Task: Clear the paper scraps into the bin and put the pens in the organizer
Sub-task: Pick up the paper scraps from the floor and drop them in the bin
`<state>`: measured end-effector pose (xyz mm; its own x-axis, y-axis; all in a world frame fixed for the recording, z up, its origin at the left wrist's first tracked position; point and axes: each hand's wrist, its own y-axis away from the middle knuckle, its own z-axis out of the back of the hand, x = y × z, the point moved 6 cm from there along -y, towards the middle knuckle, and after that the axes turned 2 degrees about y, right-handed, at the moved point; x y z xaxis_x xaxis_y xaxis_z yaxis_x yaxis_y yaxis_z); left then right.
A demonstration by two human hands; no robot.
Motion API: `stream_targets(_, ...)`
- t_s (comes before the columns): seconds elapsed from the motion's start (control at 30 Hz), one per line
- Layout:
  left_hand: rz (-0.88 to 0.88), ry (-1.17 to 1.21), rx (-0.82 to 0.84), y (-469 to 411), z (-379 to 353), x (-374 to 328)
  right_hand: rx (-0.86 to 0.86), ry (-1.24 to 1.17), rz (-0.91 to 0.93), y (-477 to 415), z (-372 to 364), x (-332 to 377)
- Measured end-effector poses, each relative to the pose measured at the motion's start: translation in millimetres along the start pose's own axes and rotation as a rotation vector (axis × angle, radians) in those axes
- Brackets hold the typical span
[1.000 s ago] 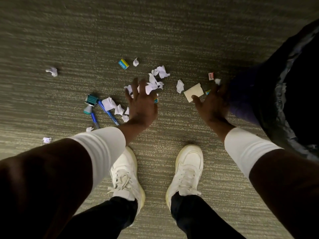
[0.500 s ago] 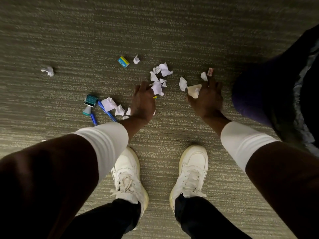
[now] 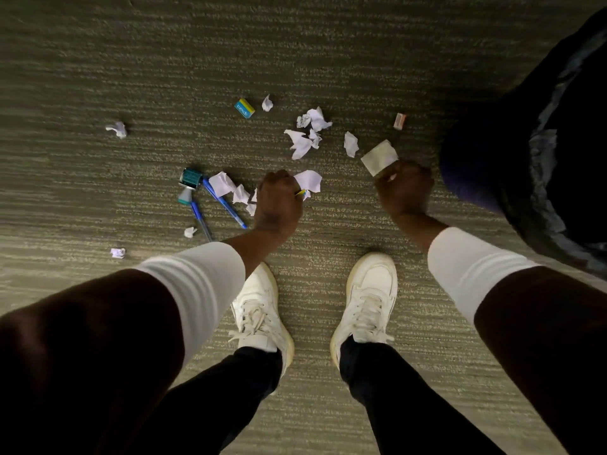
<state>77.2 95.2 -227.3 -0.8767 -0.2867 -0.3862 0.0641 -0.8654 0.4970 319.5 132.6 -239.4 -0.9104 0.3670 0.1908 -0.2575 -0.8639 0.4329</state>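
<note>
Over the carpet we see the left hand point(image 3: 279, 200) fisted around a white paper scrap point(image 3: 308, 180), the right hand point(image 3: 404, 188) fisted around a cream note point(image 3: 379, 156), two blue pens point(image 3: 223, 202) lying left, the bin point(image 3: 525, 165) at right

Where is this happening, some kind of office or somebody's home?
Probably an office or classroom, though that is a guess. The floor is short-pile striped carpet, strewn with stationery: two blue pens, a small eraser box and torn paper scraps. A bin with a dark liner stands at the right.
</note>
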Motion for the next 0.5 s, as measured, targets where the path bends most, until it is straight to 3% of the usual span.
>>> stream_targets(0.17, -0.025, -0.004, 0.029, 34.7, 17.2, -24.9, -0.017, -0.055, 0.04, 36.3, 26.2, -7.9)
stream_targets(0.3, -0.031, 0.068, -0.021, 60.4, 34.5, -51.1, -0.006, -0.153, -0.061, 64.8, 56.1, -21.8)
stream_targets(0.5, 0.001, 0.213, -0.113, 87.9, 75.4, -127.5, -0.028, -0.236, 0.014, 119.7, 129.1, -14.2)
